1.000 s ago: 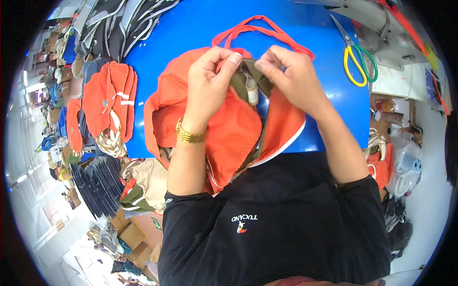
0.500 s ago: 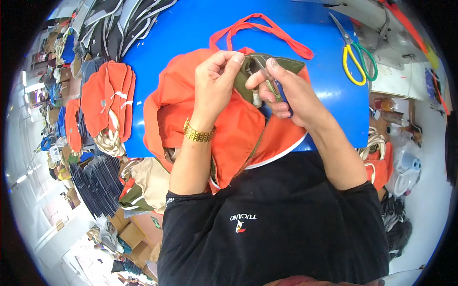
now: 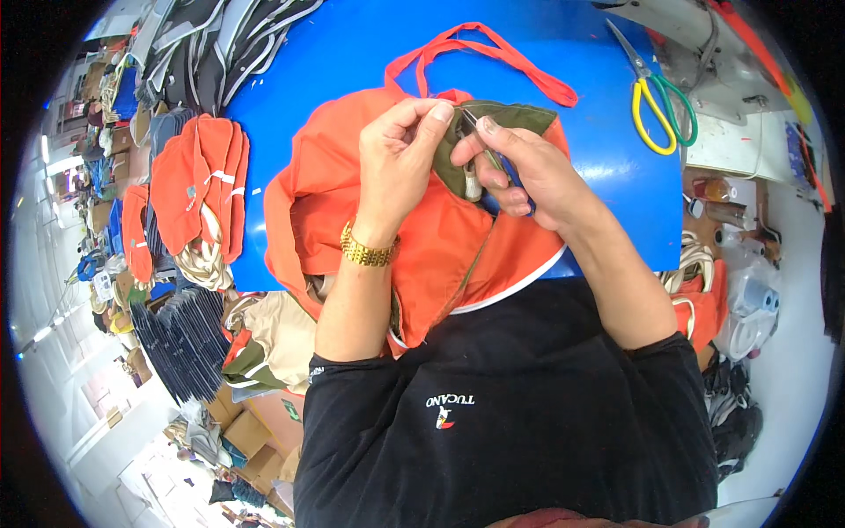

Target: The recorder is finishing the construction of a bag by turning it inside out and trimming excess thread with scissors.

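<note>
An orange fabric bag (image 3: 352, 145) with olive-green inner cloth (image 3: 519, 119) and a white-edged rim lies crumpled under both hands. Its long orange strap (image 3: 502, 44) loops out beyond it. My left hand (image 3: 400, 154), a gold watch on its wrist, is closed in a pinch at the top edge where orange meets olive; whether a loose thread is also between the fingertips is too small to tell. My right hand (image 3: 528, 172) is wrapped round small thread snips (image 3: 495, 158) with a dark blue handle. The tips of the snips point at the pinched edge, close to my left fingertips.
The bag lies on a blue tabletop (image 3: 607, 207). Scissors (image 3: 656, 106) with yellow and green handles rest at the far right. Stacked orange pieces with cords (image 3: 201, 180) and black pieces with grey edging (image 3: 216, 53) are on the left. Machine parts (image 3: 687, 40) stand at the far right.
My right hand and the snips have shifted slightly left, the blades now nearer my left fingertips. My left hand keeps its pinch at about the same place.
</note>
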